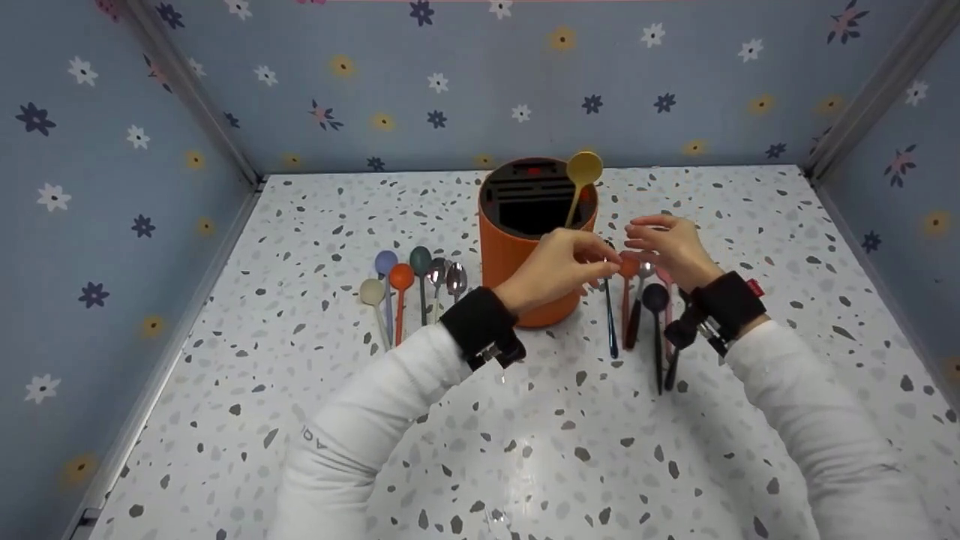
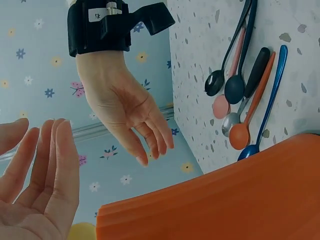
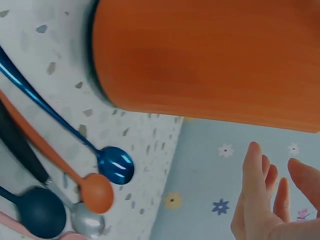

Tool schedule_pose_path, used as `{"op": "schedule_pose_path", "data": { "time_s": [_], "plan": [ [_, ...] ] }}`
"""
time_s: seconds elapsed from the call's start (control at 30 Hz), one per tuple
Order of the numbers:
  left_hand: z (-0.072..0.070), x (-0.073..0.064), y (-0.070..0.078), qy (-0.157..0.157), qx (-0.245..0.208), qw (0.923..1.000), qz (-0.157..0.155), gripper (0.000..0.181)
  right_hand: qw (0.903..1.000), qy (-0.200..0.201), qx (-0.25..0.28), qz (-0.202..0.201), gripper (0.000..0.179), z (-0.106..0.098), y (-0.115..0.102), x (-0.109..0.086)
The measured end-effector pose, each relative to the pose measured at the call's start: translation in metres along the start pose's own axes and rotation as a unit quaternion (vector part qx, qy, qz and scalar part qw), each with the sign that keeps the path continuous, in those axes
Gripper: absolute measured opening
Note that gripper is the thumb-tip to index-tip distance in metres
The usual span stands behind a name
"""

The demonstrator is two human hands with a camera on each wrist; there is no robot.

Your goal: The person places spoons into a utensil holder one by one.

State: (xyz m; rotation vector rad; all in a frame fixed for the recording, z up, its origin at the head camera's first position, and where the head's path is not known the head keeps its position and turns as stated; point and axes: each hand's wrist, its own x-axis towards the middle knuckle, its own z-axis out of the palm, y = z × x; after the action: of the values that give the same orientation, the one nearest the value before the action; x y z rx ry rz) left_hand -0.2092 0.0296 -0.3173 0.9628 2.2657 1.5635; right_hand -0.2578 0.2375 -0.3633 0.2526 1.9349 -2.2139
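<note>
My left hand (image 1: 551, 266) is in front of the orange canister (image 1: 498, 251), fingers loosely bent and holding nothing. Facing it on the right, my right hand (image 1: 673, 246) hovers over the right-hand spoons, also holding nothing. In the left wrist view a gap separates the left hand (image 2: 42, 185) from the right hand (image 2: 125, 107). A yellow spoon (image 1: 584, 169) stands in the canister, bowl up. Beneath the hands lie a blue spoon (image 3: 116, 165), an orange spoon (image 3: 97, 192), a black-handled silver spoon (image 3: 87, 221), a dark spoon (image 2: 234, 89), a pink spoon (image 2: 220, 107) and a black ladle-like spoon (image 2: 215, 82).
Left of the canister lies another row: a cream spoon (image 1: 372, 292), a lavender spoon (image 1: 386, 262), an orange spoon (image 1: 401, 276), a dark green spoon (image 1: 421, 260) and two silver spoons (image 1: 456, 277). Flowered panels (image 1: 480, 82) enclose the speckled table (image 1: 540, 450) at back and sides.
</note>
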Motion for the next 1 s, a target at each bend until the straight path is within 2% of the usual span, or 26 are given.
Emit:
{"op": "schedule_pose_path", "data": {
  "time_s": [0.17,0.33,0.47,0.63,0.77,0.87,1.0],
  "plan": [
    [0.012,-0.007,-0.016,-0.039,0.011,0.9991,-0.013,0.017,0.9997,-0.022,-0.002,0.011,0.032,-0.008,0.021,0.006],
    [0.025,-0.012,-0.037,-0.074,0.015,0.9963,-0.041,0.016,0.9992,-0.006,-0.015,0.037,0.037,-0.011,0.039,0.015],
    [0.033,-0.015,-0.052,-0.082,0.013,0.9944,-0.065,0.016,0.998,0.014,-0.03,0.054,0.045,-0.01,0.054,0.023],
    [0.041,-0.02,-0.067,-0.085,-0.004,0.9926,-0.087,0.016,0.997,0.021,-0.058,0.048,0.044,-0.007,0.071,0.03],
    [0.046,-0.023,-0.076,-0.086,-0.02,0.9908,-0.102,0.017,0.9943,0.05,-0.084,0.041,0.041,-0.006,0.081,0.037],
    [0.044,-0.03,-0.065,-0.088,-0.029,0.9899,-0.108,0.017,0.9868,0.068,-0.14,0.046,0.041,-0.007,0.086,0.042],
    [0.039,-0.037,-0.051,-0.093,-0.042,0.9885,-0.111,0.019,0.9696,0.075,-0.229,0.043,0.043,-0.006,0.093,0.051]
  ]
}}
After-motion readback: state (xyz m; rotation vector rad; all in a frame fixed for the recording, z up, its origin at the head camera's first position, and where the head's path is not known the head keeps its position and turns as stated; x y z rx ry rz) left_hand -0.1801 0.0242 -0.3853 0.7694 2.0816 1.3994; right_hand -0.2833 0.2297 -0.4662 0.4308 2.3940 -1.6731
